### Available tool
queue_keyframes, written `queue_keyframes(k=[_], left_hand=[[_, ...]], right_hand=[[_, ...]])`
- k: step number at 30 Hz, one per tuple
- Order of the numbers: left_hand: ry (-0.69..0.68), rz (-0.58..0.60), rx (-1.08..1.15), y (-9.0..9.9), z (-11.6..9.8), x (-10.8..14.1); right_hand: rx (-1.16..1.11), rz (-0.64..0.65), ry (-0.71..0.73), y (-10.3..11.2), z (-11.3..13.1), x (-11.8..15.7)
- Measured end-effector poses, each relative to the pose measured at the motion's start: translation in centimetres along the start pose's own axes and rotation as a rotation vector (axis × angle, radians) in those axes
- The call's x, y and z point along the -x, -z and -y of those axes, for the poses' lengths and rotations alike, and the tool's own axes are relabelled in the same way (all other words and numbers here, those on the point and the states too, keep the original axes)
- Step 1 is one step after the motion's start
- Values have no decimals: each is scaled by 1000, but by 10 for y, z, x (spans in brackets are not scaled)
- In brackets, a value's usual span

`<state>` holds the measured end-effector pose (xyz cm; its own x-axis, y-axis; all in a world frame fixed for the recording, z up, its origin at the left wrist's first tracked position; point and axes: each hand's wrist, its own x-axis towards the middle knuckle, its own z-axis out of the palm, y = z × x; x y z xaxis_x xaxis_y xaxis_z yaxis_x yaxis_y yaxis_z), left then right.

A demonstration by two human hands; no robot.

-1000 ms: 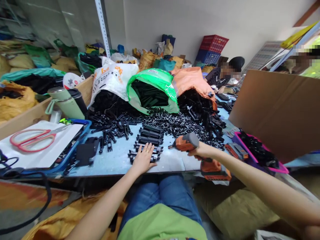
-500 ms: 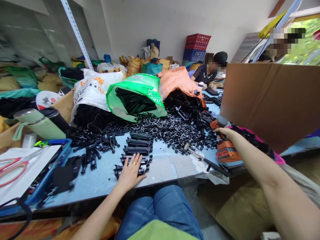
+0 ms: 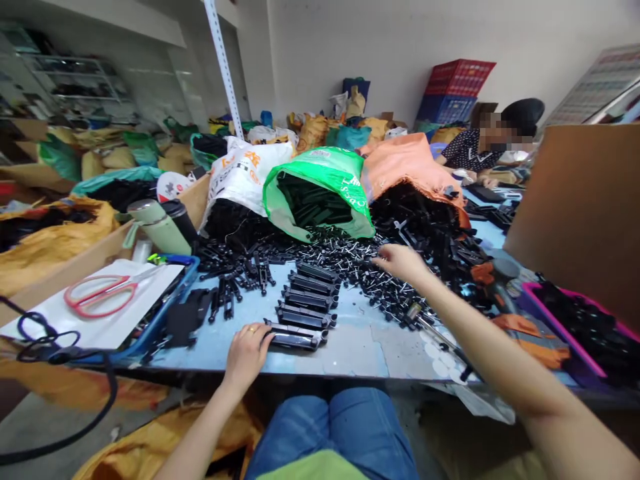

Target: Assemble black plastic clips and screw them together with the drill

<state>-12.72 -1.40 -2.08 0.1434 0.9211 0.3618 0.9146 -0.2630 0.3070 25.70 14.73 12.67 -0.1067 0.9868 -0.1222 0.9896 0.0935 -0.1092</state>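
Observation:
My left hand (image 3: 246, 355) is closed at the left end of the nearest black plastic bar (image 3: 295, 338), thumb and fingers around its tip. That bar lies closest to the table's front edge, and several like bars (image 3: 311, 297) lie in a row behind it. Over the heap of black-headed screws (image 3: 345, 257) hovers my right hand (image 3: 404, 264), its fingertips pinched together; what is between them is too small to make out. An orange cordless drill (image 3: 530, 339) lies to the right of my right forearm. A metal-shafted tool with a black handle (image 3: 440, 337) lies partly under that forearm.
Behind the heap, a green sack (image 3: 320, 160), a white sack (image 3: 250, 167) and an orange sack (image 3: 405, 160) spill black parts. Scissors (image 3: 100, 295) lie on paper over a blue tray (image 3: 193, 273). A pink-rimmed bin (image 3: 565, 333) and cardboard (image 3: 575, 200) stand right, near another person (image 3: 475, 150).
My right hand has let go of the drill and moved left to the screw heap. My left hand has gone from lying flat over the bars to gripping the nearest one's end. The view turned left.

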Motion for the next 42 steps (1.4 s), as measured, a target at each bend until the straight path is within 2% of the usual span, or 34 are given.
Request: queue_keyframes(k=[1, 3, 4, 6, 9, 13, 15, 17, 19, 21, 24, 26, 28, 31, 34, 37, 40, 42], left_hand=[[26, -15, 11, 2, -2, 0], [83, -68, 51, 10, -7, 0], [114, -107, 86, 15, -10, 2], [185, -179, 203, 25, -14, 12], [406, -251, 454, 32, -17, 40], [879, -337, 824, 20, -24, 82], [1102, -297, 1010, 13, -33, 95], [1294, -210, 1199, 10, -46, 100], [1404, -159, 1441, 10, -61, 99], [1395, -195, 1725, 12, -73, 95], [1333, -331, 2044, 14, -84, 95], [1320, -384, 2168, 15, -86, 98], [1290, -375, 2255, 17, -84, 103], [1256, -369, 2302, 22, -76, 114], [1309, -484, 2247, 30, -54, 137], [1373, -625, 2148, 35, -16, 179], [1505, -756, 1970, 28, 27, 231], [1612, -710, 1923, 17, 52, 261]], right_hand=[[-16, -16, 181, -17, 36, -10], [-35, 11, 340, -47, 96, -28], [-41, 32, 394, -60, 118, -36], [-54, 79, 447, -76, 145, -50], [-95, 140, 497, -80, 154, -68], [-195, 276, 520, -71, 148, -84], [-255, 367, 503, -74, 151, -84], [-313, 439, 474, -83, 160, -75], [-361, 486, 452, -97, 173, -56], [-390, 532, 447, -112, 187, -30], [-481, 624, 446, -129, 205, 15], [-550, 646, 433, -131, 216, 40], [-578, 633, 454, -126, 226, 60], [-601, 668, 596, -116, 247, 84], [-664, 731, 756, -124, 281, 109], [-687, 729, 777, -165, 328, 134], [-581, 828, 666, -226, 384, 153], [-504, 962, 596, -263, 416, 162]])
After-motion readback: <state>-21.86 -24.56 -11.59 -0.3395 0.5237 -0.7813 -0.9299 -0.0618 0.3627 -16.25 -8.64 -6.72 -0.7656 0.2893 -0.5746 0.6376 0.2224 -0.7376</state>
